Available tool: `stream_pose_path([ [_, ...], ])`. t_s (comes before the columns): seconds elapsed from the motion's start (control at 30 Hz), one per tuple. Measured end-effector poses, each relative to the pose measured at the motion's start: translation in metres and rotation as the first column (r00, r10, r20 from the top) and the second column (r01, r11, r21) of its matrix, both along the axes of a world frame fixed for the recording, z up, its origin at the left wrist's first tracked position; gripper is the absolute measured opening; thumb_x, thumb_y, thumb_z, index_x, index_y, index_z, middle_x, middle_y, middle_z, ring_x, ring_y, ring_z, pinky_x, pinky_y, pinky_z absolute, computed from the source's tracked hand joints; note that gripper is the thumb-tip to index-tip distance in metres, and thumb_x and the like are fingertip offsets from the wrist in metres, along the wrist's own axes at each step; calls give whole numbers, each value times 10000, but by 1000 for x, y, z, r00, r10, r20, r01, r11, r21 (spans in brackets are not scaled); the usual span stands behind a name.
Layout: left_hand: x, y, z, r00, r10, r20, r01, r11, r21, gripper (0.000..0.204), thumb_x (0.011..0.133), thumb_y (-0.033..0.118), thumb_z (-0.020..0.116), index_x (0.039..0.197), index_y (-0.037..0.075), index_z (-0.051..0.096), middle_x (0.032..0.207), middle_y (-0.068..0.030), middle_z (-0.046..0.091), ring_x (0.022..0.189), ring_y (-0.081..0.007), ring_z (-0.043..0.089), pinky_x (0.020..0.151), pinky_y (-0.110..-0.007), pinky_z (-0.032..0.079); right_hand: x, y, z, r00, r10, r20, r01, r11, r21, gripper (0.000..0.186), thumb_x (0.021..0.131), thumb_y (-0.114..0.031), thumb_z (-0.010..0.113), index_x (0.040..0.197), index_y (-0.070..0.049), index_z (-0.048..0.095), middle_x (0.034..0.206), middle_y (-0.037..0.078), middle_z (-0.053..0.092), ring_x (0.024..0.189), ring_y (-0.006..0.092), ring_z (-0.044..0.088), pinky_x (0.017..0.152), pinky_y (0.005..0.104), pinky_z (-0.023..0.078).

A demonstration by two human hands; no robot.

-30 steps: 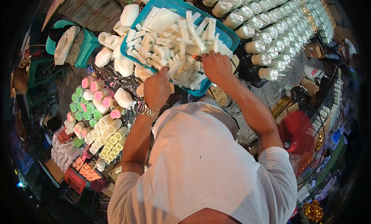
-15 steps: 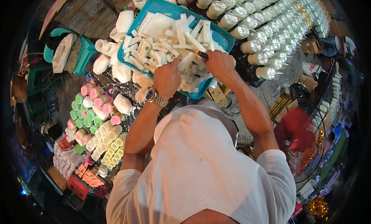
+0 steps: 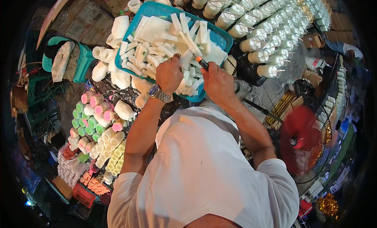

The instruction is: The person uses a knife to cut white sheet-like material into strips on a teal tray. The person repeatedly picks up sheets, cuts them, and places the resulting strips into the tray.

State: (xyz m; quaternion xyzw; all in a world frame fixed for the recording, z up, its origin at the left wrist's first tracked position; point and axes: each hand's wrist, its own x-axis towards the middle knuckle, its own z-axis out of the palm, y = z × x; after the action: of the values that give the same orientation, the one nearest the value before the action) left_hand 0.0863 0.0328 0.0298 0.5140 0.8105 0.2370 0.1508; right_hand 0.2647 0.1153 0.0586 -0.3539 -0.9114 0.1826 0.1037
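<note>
A teal plastic tray point(image 3: 137, 21) in front of me is heaped with white, waxy-looking strips and chunks point(image 3: 155, 51). My left hand point(image 3: 169, 75), with a metal watch on its wrist, is closed at the tray's near side. Its fingertips pinch a pale waxy piece point(image 3: 185, 59), partly hidden by the fingers. My right hand point(image 3: 218, 80) is wrapped round a slim tool with an orange-and-black handle point(image 3: 202, 63). The tool's thin tip slants up and left over the strips; its exact kind is unclear.
White cylinders with wicks point(image 3: 255, 45) stand in rows at the far right. Pink, green and yellow cylinders point(image 3: 92, 122) are stacked at left, below large white pieces point(image 3: 119, 27). A teal stool point(image 3: 82, 61) stands far left. A red-bladed fan point(image 3: 300, 133) spins at right.
My right hand has moved down and nearer me, and the tool now points up and left instead of mostly left. The left hand stays closed at nearly the same place.
</note>
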Motion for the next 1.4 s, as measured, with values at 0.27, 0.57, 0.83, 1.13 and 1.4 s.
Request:
stream_pose_path([
  [0.27,4,-1,-1,998,-19,-58,19,1000,-1,208,901,113,619,1089,23,620,778,-204,692,721,-401,690,638,-505,547,-3,-3,-28,990,-11,144,7,1000,23,251,997,-250,602,913,-37,499,716,148,651,633,312,695,518,402,541],
  [0.57,3,-10,6,995,64,73,-58,995,-76,292,831,61,698,1102,-8,613,810,-273,671,795,-465,669,690,-539,528,-2,11,-60,958,43,283,-13,994,-108,190,975,-210,578,912,-38,528,774,206,699,647,352,712,548,468,561],
  [0.83,3,-12,1,998,60,27,-61,998,10,121,840,24,627,929,-21,558,724,-250,664,714,-444,670,665,-539,539,7,17,-11,980,51,192,-11,979,-202,273,1005,-279,574,919,-27,513,772,180,694,675,368,705,545,469,537],
  [1.13,4,-9,-5,1000,31,2,-31,999,-41,76,863,23,583,910,-30,555,709,-253,660,696,-434,677,634,-529,542,-4,-2,-22,988,94,126,-99,994,39,265,983,-252,622,902,-32,497,687,153,645,605,303,687,501,411,526],
  [1.4,6,-12,-7,999,40,3,-39,999,-29,85,871,34,596,908,-30,555,715,-255,661,713,-438,680,644,-529,547,0,6,-60,967,101,232,-79,991,-104,255,1004,-251,555,877,-31,528,740,203,688,648,355,704,567,463,557],
])
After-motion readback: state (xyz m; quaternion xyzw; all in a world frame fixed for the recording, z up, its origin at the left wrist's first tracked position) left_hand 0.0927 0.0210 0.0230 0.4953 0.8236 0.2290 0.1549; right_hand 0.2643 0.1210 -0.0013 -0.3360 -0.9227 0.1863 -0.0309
